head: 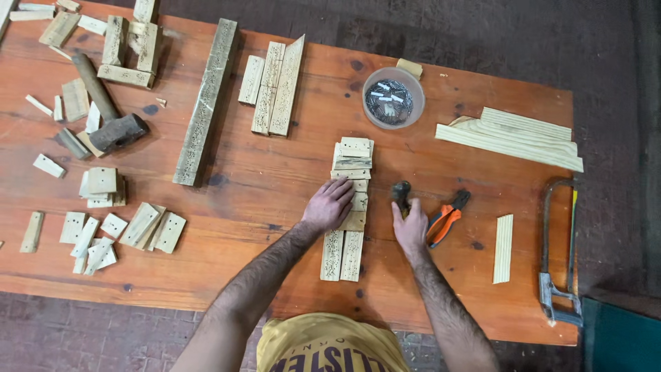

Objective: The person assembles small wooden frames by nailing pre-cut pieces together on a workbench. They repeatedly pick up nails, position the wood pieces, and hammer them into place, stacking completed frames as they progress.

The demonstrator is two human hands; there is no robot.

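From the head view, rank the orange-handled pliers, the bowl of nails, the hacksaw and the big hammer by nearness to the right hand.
Measured from the right hand:
1. Orange-handled pliers, just beside it on the right.
2. Bowl of nails, farther up the table.
3. Hacksaw, right table edge.
4. Big hammer, far left.

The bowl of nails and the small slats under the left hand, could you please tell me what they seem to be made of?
The bowl looks like clear plastic: the table shows faintly through its wall. The nails look like grey metal. The slats under the left hand look like pale, unfinished wood, speckled with small dark holes.
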